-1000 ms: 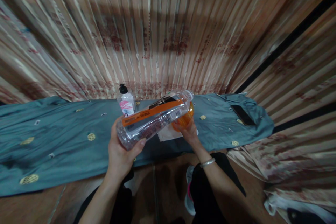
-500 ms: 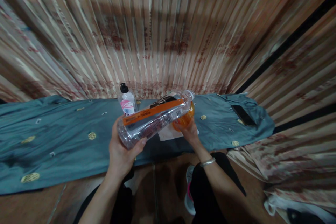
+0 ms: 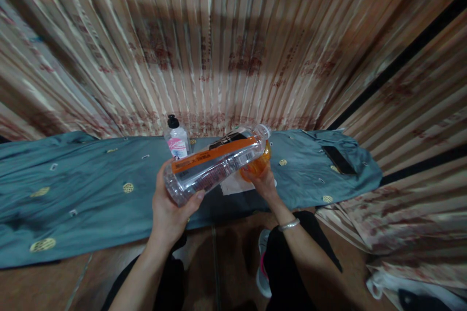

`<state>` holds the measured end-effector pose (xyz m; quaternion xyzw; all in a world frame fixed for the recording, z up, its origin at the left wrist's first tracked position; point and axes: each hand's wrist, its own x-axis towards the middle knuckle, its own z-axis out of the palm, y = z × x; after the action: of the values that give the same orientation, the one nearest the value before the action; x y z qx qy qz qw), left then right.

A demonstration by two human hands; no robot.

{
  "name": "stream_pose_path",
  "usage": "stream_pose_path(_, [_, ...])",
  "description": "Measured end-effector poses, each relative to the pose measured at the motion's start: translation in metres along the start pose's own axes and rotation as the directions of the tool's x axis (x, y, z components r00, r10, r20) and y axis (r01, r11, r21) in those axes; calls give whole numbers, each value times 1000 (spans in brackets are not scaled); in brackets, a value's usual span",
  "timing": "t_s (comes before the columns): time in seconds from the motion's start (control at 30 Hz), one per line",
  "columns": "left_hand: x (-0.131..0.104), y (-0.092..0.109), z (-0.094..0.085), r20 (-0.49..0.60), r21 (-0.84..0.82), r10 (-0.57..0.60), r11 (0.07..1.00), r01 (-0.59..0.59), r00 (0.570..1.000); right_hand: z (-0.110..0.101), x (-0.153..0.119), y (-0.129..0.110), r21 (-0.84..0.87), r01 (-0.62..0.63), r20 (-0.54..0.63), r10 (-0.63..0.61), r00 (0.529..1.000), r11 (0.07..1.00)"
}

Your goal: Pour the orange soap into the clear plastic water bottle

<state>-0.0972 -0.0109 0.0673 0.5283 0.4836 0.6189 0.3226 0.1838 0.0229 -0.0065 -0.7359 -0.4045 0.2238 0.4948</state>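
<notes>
A large clear plastic bottle (image 3: 215, 165) with an orange and grey label lies tilted in my left hand (image 3: 170, 211), which is wrapped round its base. Its white-capped neck points up and to the right. Behind that neck, my right hand (image 3: 262, 181) is closed round an orange, see-through container (image 3: 255, 167), partly covered by the clear bottle. Beneath them, a white sheet (image 3: 233, 186) shows on the teal cloth. Left of the big bottle's label stands a small clear bottle (image 3: 177, 141) with a black cap and a pink and white label.
The teal patterned cloth (image 3: 98, 170) covers a long, low surface. A dark phone-like object (image 3: 338, 160) lies on its right part. Pleated curtains (image 3: 219, 48) hang behind and at the sides, with black bars at right. Below is a tiled floor (image 3: 204, 272).
</notes>
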Motion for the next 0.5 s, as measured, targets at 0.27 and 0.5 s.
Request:
stream_pose_path(0.27, [-1, 0, 0, -7, 3, 2, 1000, -2, 1000, 2, -2, 0, 31, -4, -17, 4, 1000, 1000])
stream_pose_path(0.5, [0, 1, 0, 2, 9, 12, 1000, -12, 1000, 7, -4, 1, -2, 69, -42, -69, 997, 998])
